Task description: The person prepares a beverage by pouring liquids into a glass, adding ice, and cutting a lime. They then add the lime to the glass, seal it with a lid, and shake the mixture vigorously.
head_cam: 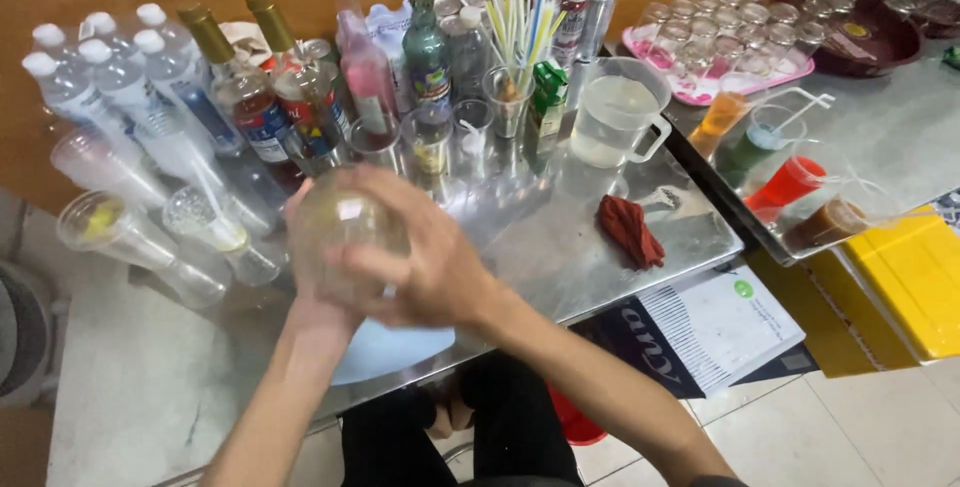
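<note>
Holding a clear plastic cup (340, 232), left hand (310, 277), right hand (430, 267), steel table (590, 247)

We hold a clear plastic cup (345, 232) with a domed lid between both hands, above the near part of the steel counter (590, 247). The cup is transparent, with a faint yellowish tint showing through its wall, and it looks blurred. Its rounded dome points up and away from us, toward the row of bottles, so the cup sits tilted rather than upright. Our left hand (310, 247) wraps its left side and underside, and our right hand (425, 257) covers its right side, fingers spread over the dome. We cannot tell what, if anything, is inside it.
</note>
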